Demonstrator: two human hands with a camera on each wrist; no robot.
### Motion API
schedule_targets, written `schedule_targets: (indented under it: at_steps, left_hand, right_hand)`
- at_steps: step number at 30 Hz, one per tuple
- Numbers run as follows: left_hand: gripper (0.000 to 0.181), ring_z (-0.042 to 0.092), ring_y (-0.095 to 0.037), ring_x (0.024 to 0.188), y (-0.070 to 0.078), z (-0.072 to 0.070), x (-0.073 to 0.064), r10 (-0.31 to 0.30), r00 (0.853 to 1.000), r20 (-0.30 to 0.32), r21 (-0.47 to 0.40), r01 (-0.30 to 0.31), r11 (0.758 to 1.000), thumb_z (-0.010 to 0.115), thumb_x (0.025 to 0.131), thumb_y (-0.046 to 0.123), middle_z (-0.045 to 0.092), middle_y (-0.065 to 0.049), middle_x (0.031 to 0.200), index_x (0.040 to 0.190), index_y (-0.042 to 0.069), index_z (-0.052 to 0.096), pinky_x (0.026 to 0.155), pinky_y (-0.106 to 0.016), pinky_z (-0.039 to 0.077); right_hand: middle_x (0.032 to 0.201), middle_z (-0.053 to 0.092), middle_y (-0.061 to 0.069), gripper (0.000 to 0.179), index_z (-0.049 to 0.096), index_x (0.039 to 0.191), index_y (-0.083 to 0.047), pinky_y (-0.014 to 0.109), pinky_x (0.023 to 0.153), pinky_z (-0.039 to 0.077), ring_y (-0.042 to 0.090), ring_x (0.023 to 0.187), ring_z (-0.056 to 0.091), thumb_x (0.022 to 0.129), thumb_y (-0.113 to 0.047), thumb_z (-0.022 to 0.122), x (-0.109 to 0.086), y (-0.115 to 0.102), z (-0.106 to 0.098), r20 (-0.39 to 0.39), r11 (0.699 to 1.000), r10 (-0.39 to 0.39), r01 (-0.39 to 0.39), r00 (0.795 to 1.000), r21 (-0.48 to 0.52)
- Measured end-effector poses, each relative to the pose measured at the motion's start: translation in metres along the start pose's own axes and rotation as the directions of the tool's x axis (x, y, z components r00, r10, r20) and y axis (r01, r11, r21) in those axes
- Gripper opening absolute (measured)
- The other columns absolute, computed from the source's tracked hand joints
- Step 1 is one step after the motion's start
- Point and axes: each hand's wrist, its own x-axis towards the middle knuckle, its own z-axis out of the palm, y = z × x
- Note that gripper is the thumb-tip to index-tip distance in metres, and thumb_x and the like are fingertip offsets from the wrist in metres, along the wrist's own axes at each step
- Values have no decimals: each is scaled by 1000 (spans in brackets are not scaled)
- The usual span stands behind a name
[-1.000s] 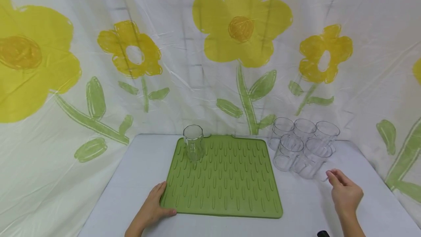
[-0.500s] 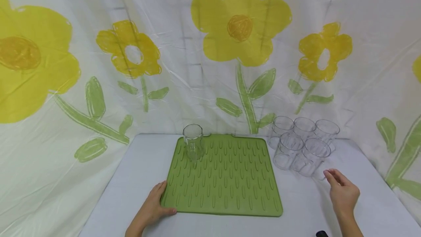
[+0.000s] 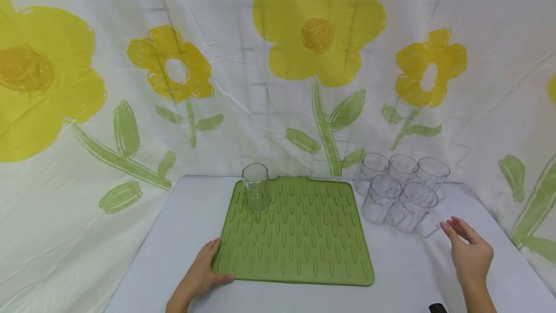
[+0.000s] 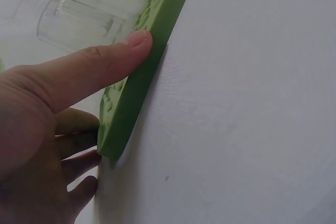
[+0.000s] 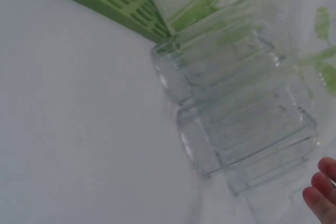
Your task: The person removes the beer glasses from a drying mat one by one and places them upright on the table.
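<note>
A ribbed green drying mat [image 3: 295,235] lies on the table. My left hand [image 3: 201,269] spans its near left corner; in the left wrist view the thumb [image 4: 118,53] lies straight along the mat's front edge and the fingers [image 4: 79,140] touch its side. One clear glass mug [image 3: 256,190] stands upright at the mat's far left. Several more glass mugs stand grouped off the mat's right side. My right hand [image 3: 471,250] is just right of the nearest mug [image 3: 410,214], its thumb and fingers loosely bent near the handle, holding nothing visible.
A white cloth curtain [image 3: 234,110] printed with yellow flowers hangs right behind the table. The mugs stand close together beside the mat's far right corner. A black rounded object [image 3: 437,308] shows at the bottom edge near my right forearm.
My right hand first shifts slightly left near the nearest mug's handle, then moves right, away from it. That mug shifts very slightly. My left hand stays on the mat's corner.
</note>
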Motion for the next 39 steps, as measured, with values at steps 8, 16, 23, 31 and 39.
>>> schedule_targets:
  at_steps: [8, 16, 23, 31, 39]
  left_hand:
    - [115, 27, -51, 141, 0, -2, -1, -4, 1000, -2, -1, 4, 1000, 92, 58, 29, 32, -31, 152, 147, -9, 30, 116, -62, 26]
    - [114, 26, -52, 141, 2, -2, 1, 1, 1000, -6, -11, -1, 1000, 92, 59, 29, 31, -31, 152, 148, -9, 30, 116, -63, 26]
    - [115, 25, -52, 141, 3, -1, 0, 0, 1000, -7, -17, 0, 1000, 92, 58, 29, 32, -32, 152, 147, -9, 30, 115, -64, 25]
    - [114, 26, -52, 141, 1, 0, 0, 1, 1000, -2, -16, -1, 1000, 92, 59, 29, 33, -30, 152, 147, -9, 30, 116, -63, 25]
    - [114, 26, -51, 141, 0, 1, 1, -12, 1000, -1, -24, 12, 1000, 92, 59, 28, 32, -30, 152, 148, -8, 30, 115, -63, 26]
  right_hand:
    - [82, 69, -28, 36, 71, 114, 1, -2, 69, 48, -13, 77, 65, 79, 6, 75, 7, -30, -1, 58, 993, -20, 13, 998, 121]
    - [102, 67, -27, 36, 63, 111, 18, 2, 88, 48, -10, 97, 63, 75, 22, 68, -4, -55, 17, 308, 910, -415, 391, 856, 139]
    - [106, 66, -26, 34, 63, 114, 15, 3, 81, 51, -9, 95, 64, 80, 17, 67, -14, -71, 42, 446, 887, -461, 409, 767, 213]
    - [105, 67, -26, 30, 64, 116, 13, 6, 78, 53, -8, 95, 64, 86, 9, 66, -23, -86, 79, 549, 881, -473, 371, 689, 295]
    - [110, 72, -2, 32, 64, 120, 9, 10, 78, 55, -7, 95, 62, 89, 1, 66, -30, -99, 119, 639, 891, -453, 314, 622, 327]
